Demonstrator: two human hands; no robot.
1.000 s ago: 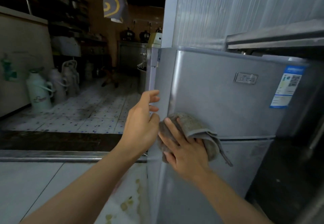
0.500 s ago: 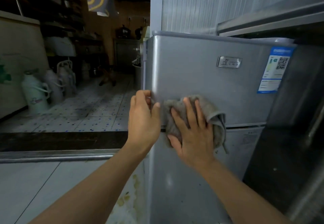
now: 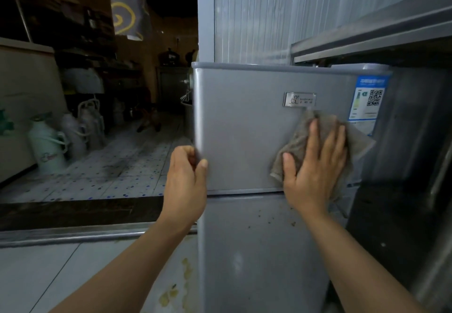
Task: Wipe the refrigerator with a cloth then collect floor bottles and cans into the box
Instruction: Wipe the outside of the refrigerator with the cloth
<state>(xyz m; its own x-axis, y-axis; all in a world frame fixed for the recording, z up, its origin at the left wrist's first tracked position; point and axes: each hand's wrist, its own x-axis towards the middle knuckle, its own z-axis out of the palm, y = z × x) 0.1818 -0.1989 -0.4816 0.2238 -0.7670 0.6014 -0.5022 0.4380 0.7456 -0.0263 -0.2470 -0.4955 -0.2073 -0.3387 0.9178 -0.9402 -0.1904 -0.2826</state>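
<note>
Far left there's a pale green thermos flask standing on the blue-dotted tile floor, with a couple more white jugs just beside it, all pretty dim back there. A grey banner with a yellow swirl hangs up top. Moving in, the left hand has its grip clamped on the left edge of the refrigerator, thumb on the front face and fingers curled round the side, right about where the upper door ends. The fridge is a silver two-door one; a small metal badge sits on the upper door, and the lower door has some brown specks on it. Then the right hand is flat on the grey cloth, fingers straight and spread apart, pressing it against the upper door below the badge and to its right, just above the seam between the doors. A blue energy sticker is just past the cloth near the door's right edge, and a steel shelf runs above on the right.
</note>
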